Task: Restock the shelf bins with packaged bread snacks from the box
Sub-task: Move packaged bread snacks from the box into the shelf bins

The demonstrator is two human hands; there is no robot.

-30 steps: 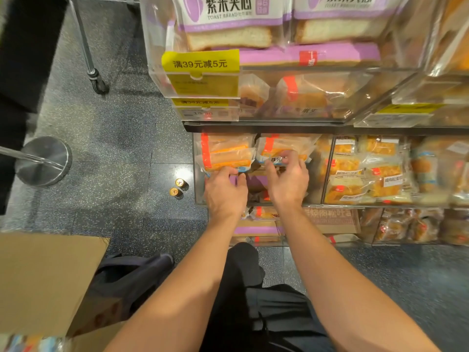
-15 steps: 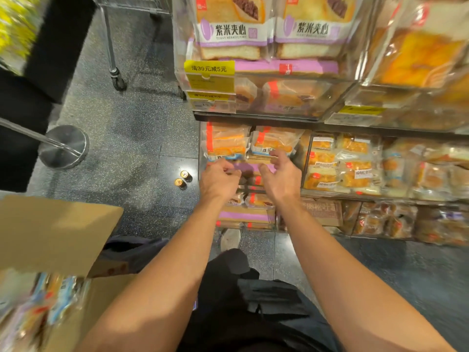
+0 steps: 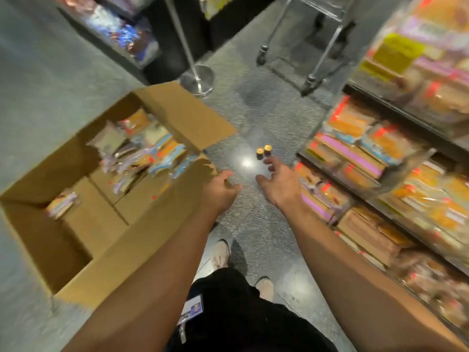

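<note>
Bread snacks: heaped in open cardboard box. Left hand, loosely curled, empty, beside box's near flap. Right hand, fingers spread, empty, between box and shelf bins.

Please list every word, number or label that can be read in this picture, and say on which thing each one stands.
No text can be read; the picture is blurred by motion.
Yellow price tags on the upper shelf bin: print too blurred.
Snack packages in the shelf bins: labels blurred.
Packages in the cardboard box: print unreadable.
Badge at the person's waist: too small to read.
</note>
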